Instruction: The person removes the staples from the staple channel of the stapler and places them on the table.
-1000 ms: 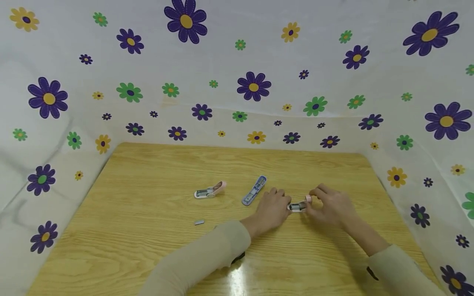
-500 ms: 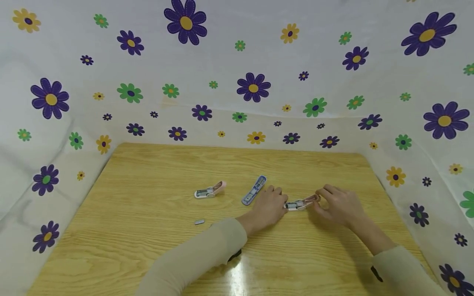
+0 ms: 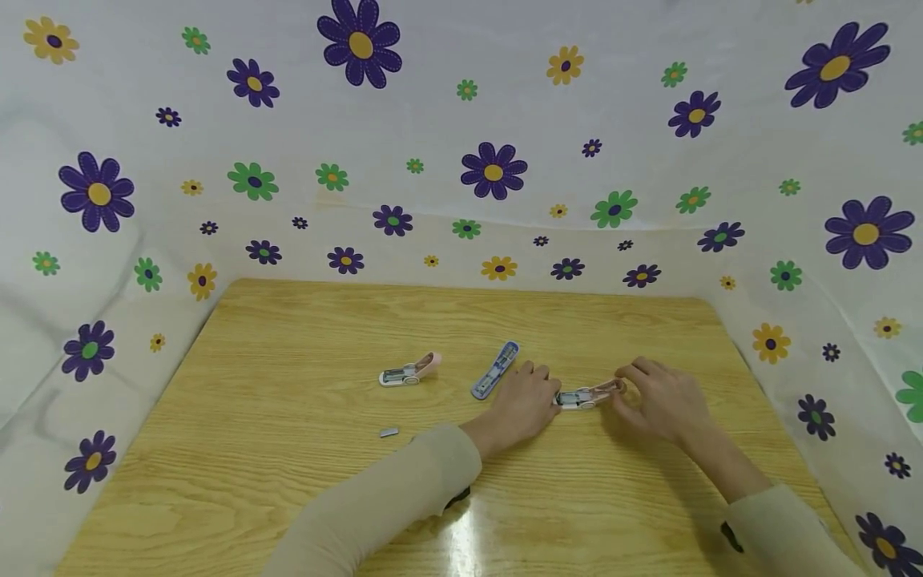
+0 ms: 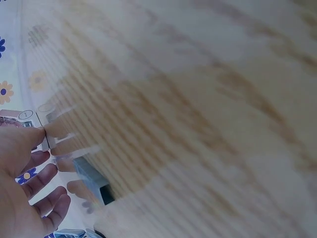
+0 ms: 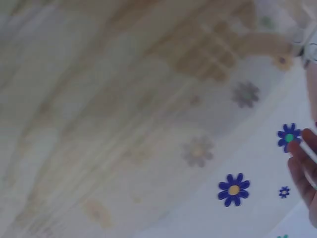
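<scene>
A small pink-and-white stapler lies opened out between my hands, its pink top swung back to the right and its metal staple channel showing. My left hand pinches the front end of its white base; the left wrist view shows thumb and fingertips right at that end. My right hand has thumb and forefinger at the tip of the pink top. Only part of the right hand shows in the right wrist view. A grey strip of staples lies on the table, nearer the left forearm.
A second pink-and-white stapler stands opened at the left on the wooden table. An opened blue stapler lies slantwise just beyond the left hand. Flower-printed cloth rises along the back and both sides.
The stapler's pink top has swung further back to the right with the right hand. The left hand shifted slightly left with the base. Over the last half second little differs.
</scene>
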Demonstrator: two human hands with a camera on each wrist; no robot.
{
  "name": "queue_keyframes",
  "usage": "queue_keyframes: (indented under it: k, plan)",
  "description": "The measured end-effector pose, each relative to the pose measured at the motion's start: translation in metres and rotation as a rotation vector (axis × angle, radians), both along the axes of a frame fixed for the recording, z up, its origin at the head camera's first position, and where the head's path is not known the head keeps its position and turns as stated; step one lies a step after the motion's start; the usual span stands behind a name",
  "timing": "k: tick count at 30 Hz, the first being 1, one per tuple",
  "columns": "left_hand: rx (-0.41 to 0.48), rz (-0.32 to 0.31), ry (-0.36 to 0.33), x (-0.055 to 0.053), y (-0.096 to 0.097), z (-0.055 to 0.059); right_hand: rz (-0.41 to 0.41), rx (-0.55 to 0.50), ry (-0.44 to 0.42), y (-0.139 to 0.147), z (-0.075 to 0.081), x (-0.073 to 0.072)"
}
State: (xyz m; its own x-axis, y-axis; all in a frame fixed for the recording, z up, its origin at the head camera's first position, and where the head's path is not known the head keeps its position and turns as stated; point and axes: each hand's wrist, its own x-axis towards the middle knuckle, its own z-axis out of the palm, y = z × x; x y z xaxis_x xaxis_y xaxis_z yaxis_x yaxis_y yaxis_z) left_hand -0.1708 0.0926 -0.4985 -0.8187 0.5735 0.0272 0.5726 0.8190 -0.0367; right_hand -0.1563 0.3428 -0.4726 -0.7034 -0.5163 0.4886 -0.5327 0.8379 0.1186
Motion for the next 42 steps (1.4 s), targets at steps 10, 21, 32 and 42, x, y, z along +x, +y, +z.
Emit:
queue_keyframes:
  k: [10,21,32,42]
  plan:
    - [-0.001,-0.014,0.025,0.002,-0.001,-0.002,-0.261,-0.283,-0.422,-0.039,0.036,0.022]
    - [0.002,0.016,-0.011,0.001,0.0,0.0,-0.34,-0.776,-0.958,-0.062,0.021,0.02]
    - [-0.034,0.014,-0.004,0.002,0.002,0.0,-0.387,-0.902,-1.037,-0.069,0.006,0.015]
    - [-0.034,0.019,0.003,0.003,0.001,0.001,-0.404,-0.934,-1.085,-0.071,0.008,0.014]
